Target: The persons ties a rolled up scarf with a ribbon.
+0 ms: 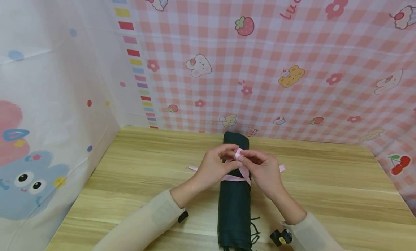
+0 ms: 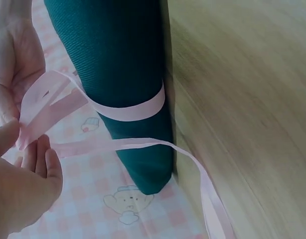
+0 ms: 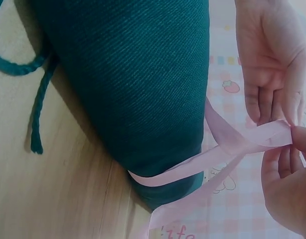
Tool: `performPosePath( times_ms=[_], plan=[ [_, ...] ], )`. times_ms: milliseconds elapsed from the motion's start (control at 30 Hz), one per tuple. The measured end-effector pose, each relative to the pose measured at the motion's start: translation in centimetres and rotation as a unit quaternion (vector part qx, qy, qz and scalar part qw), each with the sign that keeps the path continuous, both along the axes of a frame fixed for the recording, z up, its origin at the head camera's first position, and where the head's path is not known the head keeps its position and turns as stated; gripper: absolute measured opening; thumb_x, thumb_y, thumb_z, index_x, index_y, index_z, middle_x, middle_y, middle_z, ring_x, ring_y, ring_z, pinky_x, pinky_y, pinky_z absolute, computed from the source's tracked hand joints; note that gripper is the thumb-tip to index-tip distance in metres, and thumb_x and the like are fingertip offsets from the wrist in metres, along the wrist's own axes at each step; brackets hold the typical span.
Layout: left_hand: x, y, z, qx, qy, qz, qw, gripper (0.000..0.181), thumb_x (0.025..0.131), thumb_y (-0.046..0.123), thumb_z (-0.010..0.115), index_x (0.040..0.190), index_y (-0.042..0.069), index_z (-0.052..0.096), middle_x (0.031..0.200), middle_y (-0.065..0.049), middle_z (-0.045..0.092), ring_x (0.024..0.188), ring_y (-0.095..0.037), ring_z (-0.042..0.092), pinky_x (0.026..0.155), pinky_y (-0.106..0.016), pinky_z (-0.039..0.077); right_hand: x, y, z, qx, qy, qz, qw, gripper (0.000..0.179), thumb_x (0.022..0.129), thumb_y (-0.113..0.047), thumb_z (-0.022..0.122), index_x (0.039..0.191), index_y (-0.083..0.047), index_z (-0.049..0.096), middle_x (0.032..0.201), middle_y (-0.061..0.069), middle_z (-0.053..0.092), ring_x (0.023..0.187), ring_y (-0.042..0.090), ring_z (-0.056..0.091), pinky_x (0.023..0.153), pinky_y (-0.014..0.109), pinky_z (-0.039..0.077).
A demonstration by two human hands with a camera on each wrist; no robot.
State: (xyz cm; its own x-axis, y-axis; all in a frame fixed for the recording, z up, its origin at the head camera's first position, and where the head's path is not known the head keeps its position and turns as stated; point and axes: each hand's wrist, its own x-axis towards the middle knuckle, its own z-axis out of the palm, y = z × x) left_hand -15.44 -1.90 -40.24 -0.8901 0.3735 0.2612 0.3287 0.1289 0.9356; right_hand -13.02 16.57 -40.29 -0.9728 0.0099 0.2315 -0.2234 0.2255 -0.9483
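Observation:
A dark green fringed scarf (image 1: 234,211), rolled into a long bundle, lies lengthwise on the table. A pink ribbon (image 2: 133,110) wraps around it near its far end. Above the roll, my left hand (image 1: 212,166) pinches the ribbon between thumb and fingers. My right hand (image 1: 264,171) meets it there, its thumb and fingertips also pinching the gathered ribbon (image 3: 272,134). In the left wrist view, a loose ribbon tail (image 2: 213,199) hangs down past the scarf. Fingers partly cover the spot where the ribbon strands come together.
The wooden table (image 1: 136,200) stretches to both sides of the roll. A pink checked cloth (image 1: 221,88) hangs behind it, with a white printed cloth (image 1: 65,81) at the left. Twisted fringe strands (image 3: 38,119) stick out from the scarf's near end. A black device (image 1: 281,237) sits by the right sleeve.

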Motion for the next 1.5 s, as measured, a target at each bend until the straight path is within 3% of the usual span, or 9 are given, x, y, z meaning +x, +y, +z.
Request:
performPosePath(
  times_ms=[167,267,400,567,733,867,1067,1233,1500],
  plan=[
    [0.2,0.0,-0.4,-0.002,0.030,0.056,0.9980,0.022,0.092,0.010,0.082,0.112,0.005,0.075,0.094,-0.001,0.074,0.091,-0.016,0.068,0.085,-0.044,0.059,0.0,0.0,0.0,-0.004,0.007,-0.006,1.0000,0.019,0.095,-0.010,0.078,0.113,-0.002,0.080,0.107,0.016,0.077,0.088,0.014,0.071,0.074,0.023,0.059],
    [0.5,0.0,-0.6,-0.004,0.046,0.071,0.9964,0.015,0.091,0.007,0.082,0.104,0.003,0.074,0.090,-0.001,0.071,0.082,-0.013,0.065,0.076,-0.037,0.059,0.0,0.0,0.0,-0.006,0.014,-0.005,0.9999,0.019,0.095,-0.007,0.078,0.112,-0.002,0.080,0.107,0.016,0.077,0.087,0.014,0.071,0.073,0.022,0.059],
    [0.7,0.2,-0.7,-0.003,0.055,0.066,0.9963,0.016,0.094,0.009,0.080,0.107,0.003,0.075,0.093,-0.001,0.072,0.082,-0.012,0.065,0.077,-0.034,0.058,0.1,0.1,0.1,-0.010,0.012,-0.006,0.9999,0.019,0.094,-0.005,0.078,0.113,-0.001,0.080,0.108,0.015,0.077,0.086,0.015,0.070,0.071,0.022,0.058],
    [0.6,0.2,-0.6,-0.005,0.041,0.064,0.9971,0.019,0.096,0.014,0.078,0.113,0.006,0.076,0.099,0.000,0.074,0.088,-0.012,0.066,0.082,-0.037,0.059,0.2,0.2,0.2,-0.002,0.008,0.000,1.0000,0.016,0.096,-0.003,0.076,0.111,-0.001,0.079,0.107,0.015,0.077,0.084,0.014,0.068,0.070,0.022,0.057],
    [0.3,0.2,-0.5,-0.015,0.056,0.043,0.9974,0.022,0.096,0.013,0.078,0.117,0.006,0.078,0.107,-0.002,0.075,0.095,-0.015,0.066,0.088,-0.043,0.059,0.1,0.3,0.2,0.001,0.017,0.017,0.9997,0.016,0.096,0.001,0.074,0.111,0.001,0.077,0.105,0.016,0.077,0.087,0.013,0.070,0.073,0.022,0.058],
    [0.1,0.4,-0.3,-0.028,0.062,0.032,0.9972,0.021,0.097,0.016,0.077,0.114,0.005,0.080,0.111,-0.003,0.077,0.097,-0.015,0.067,0.086,-0.038,0.058,0.1,0.5,0.1,0.003,0.026,0.023,0.9994,0.018,0.096,0.000,0.074,0.113,0.001,0.078,0.107,0.016,0.077,0.089,0.011,0.072,0.074,0.023,0.059],
    [0.1,0.4,0.0,-0.034,0.043,0.046,0.9974,0.016,0.098,0.013,0.076,0.109,0.005,0.083,0.106,-0.004,0.079,0.097,-0.014,0.070,0.084,-0.027,0.057,0.2,0.6,0.0,0.010,0.027,0.017,0.9995,0.021,0.096,-0.001,0.074,0.116,0.001,0.079,0.113,0.016,0.077,0.093,0.010,0.073,0.077,0.023,0.060],
    [0.1,0.5,0.1,-0.019,0.039,0.050,0.9978,0.010,0.097,0.009,0.075,0.102,0.006,0.084,0.097,-0.002,0.079,0.090,-0.015,0.068,0.080,-0.029,0.057,0.4,0.5,0.1,0.035,0.029,0.012,0.9989,0.023,0.095,0.002,0.075,0.117,0.000,0.079,0.114,0.016,0.077,0.093,0.009,0.072,0.078,0.022,0.059],
    [0.2,0.4,0.2,-0.007,0.018,0.044,0.9988,0.009,0.098,0.008,0.073,0.100,0.005,0.081,0.097,-0.003,0.078,0.088,-0.013,0.067,0.077,-0.027,0.056,0.7,1.1,0.4,0.111,0.068,0.059,0.9897,0.039,0.090,0.008,0.076,0.128,0.000,0.074,0.117,0.011,0.073,0.090,0.019,0.068,0.078,0.024,0.058]
  ],
)
